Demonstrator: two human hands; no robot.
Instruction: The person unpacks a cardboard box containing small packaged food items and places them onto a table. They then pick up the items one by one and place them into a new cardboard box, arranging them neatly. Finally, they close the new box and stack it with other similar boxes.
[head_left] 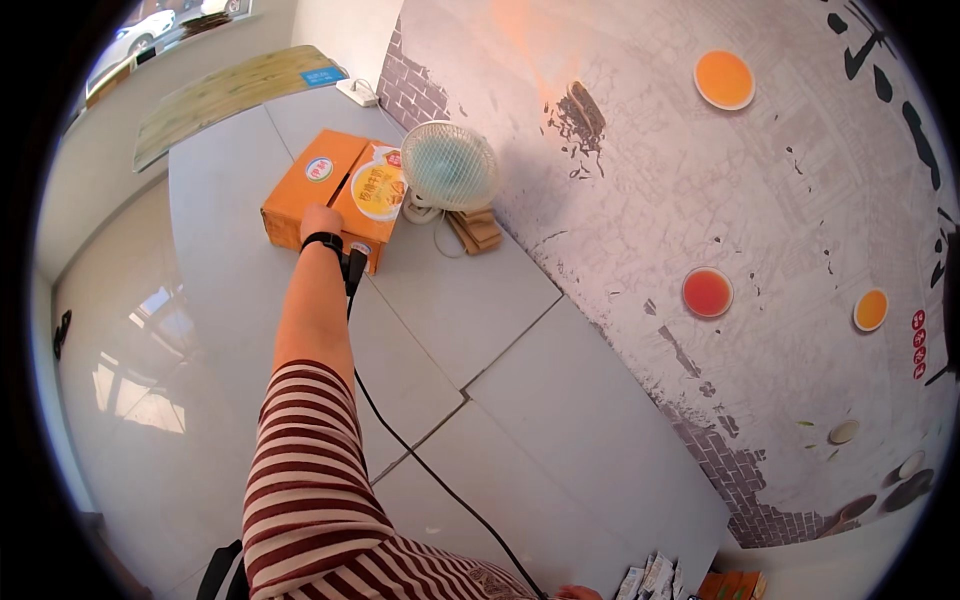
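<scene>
My left arm, in a maroon-and-cream striped sleeve, stretches far across the grey table. My left hand [319, 221] is closed at the near side of an orange cardboard carton [300, 185], by the dark gap between its top flaps; the fingertips are hidden. A black band with a dark device and a cable [420, 455] is at that wrist. Of my right hand [578, 593], only a small part shows at the lower edge, near some white sachets [655, 578]; its fingers are cut off from view.
A small white caged fan [449, 166] stands right beside the carton, with brown cardboard pieces [475, 231] by it. Behind are a power strip [357, 92] and a wooden board [235, 98]. Orange packets [732, 585] lie at the lower right. A printed wall [620, 200] borders the table.
</scene>
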